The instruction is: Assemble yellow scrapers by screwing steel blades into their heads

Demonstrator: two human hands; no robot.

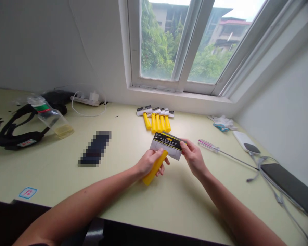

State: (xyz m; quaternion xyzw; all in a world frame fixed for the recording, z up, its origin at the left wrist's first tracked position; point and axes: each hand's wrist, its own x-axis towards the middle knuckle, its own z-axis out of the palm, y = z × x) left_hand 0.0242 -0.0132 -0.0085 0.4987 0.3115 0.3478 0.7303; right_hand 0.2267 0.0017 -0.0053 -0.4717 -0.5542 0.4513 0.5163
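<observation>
My left hand (151, 162) is wrapped round the yellow handle of a scraper (151, 174), its thumb pressed at the lower edge of a black-and-white package card (166, 145). The card has printed characters and a hanging hole, and it covers the scraper's head end. At the card's right edge, my right hand (193, 155) pinches it between thumb and fingers. Beyond the hands, several yellow-handled scrapers (157, 123) lie side by side with similar cards (145, 110) at their far ends.
A screwdriver (209, 146) lies to the right, near gloves (222, 122), a white power bank (246, 141), cables and a dark flat device (290, 181). On the left are a pixelated dark object (96, 150), a tilted bottle (51, 118), a black strap (7, 136) and a power strip (86, 99).
</observation>
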